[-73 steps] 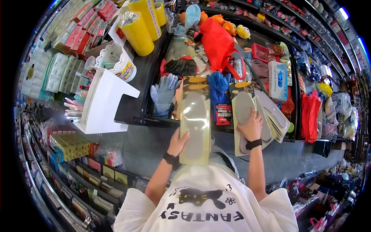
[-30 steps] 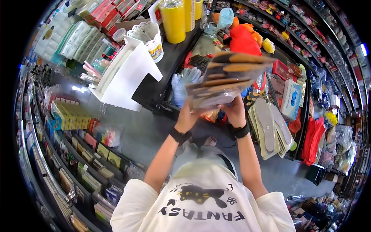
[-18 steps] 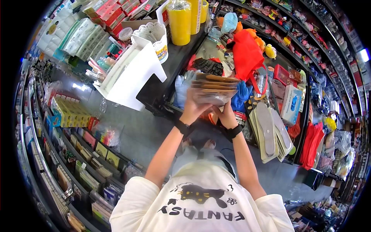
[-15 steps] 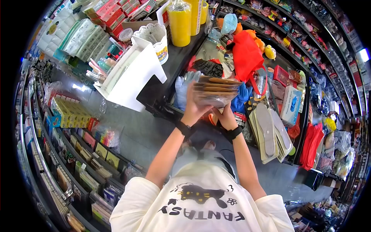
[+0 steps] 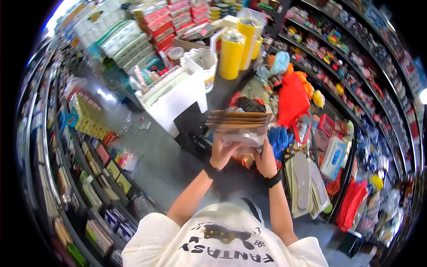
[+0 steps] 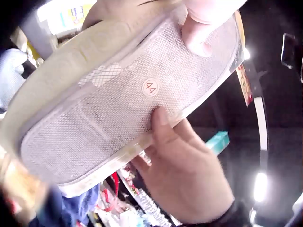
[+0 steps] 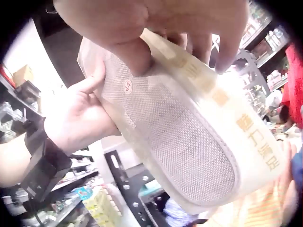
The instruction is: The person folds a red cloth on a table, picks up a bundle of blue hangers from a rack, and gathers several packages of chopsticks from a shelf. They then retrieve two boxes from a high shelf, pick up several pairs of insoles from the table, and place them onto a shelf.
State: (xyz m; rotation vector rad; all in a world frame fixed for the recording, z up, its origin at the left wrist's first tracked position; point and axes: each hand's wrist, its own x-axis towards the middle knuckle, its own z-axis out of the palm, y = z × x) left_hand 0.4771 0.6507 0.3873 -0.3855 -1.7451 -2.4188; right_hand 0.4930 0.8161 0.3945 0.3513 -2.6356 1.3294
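Observation:
Both hands hold a stack of packaged insoles [image 5: 240, 127] on edge in front of the body, brown card edges toward the top. My left hand [image 5: 222, 151] grips the stack's left side, and my right hand [image 5: 266, 159] grips its right side. In the left wrist view, the facing grey mesh insole [image 6: 94, 127] bears a round "44" sticker. Thumbs of both hands press on this face, with fingers behind the pack. The right wrist view shows the same insole [image 7: 184, 132] inside clear packaging with gold lettering along its border.
More packaged insoles [image 5: 300, 182] lie fanned at the display table's right front. Around them are a blue glove [image 5: 279, 140], a red bag [image 5: 293, 98] and a glove box [image 5: 332, 158]. Leftward stand a white stand [image 5: 178, 102], a lace-edged basket [image 5: 202, 66] and yellow tape rolls [image 5: 232, 53].
My right hand has left the insoles on the right and joined my left on the stack, which was raised and turned on edge. The head view has since swung, shifting the table down.

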